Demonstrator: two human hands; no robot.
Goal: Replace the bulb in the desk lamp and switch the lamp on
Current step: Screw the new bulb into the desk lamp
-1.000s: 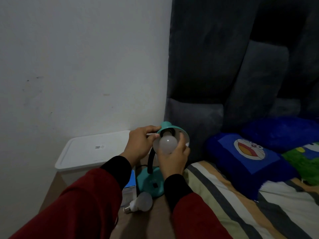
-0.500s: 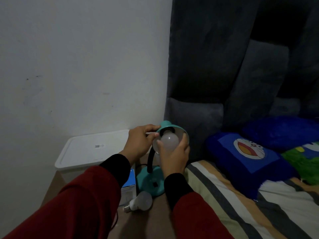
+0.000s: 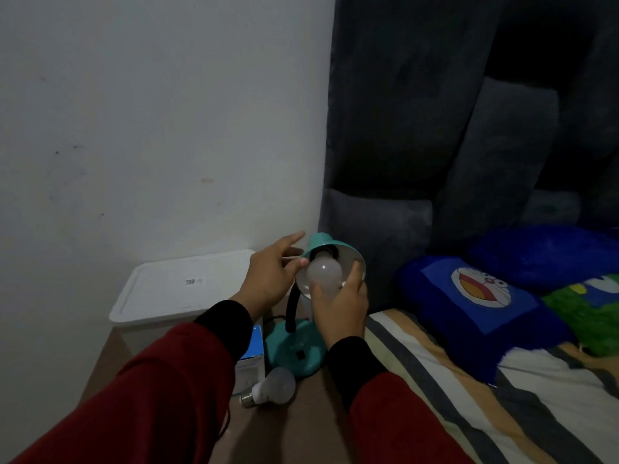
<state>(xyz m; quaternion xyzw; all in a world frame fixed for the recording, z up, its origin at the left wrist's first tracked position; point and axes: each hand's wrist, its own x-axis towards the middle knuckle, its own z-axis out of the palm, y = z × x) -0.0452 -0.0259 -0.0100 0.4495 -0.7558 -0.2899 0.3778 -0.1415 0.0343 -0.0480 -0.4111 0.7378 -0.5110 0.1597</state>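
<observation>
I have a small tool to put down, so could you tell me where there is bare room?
The white box lid is bare. Free tabletop lies nearer than the loose bulb. Around the lamp base and blue carton it is crowded.

White lidded bin (image 3: 181, 289) by the wall — cartoon pillow (image 3: 482, 303) right.

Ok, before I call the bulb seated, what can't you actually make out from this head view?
- Bulb base and threads: hidden inside the teal shade, so seating can't be judged.
- Right hand covers the bulb's lower side; the grip is only partly seen.
- Switch on the lamp base: too small and dark to read its position.
- Label on the white bin lid: too small.
- Blue box: mostly behind the left sleeve.
</observation>
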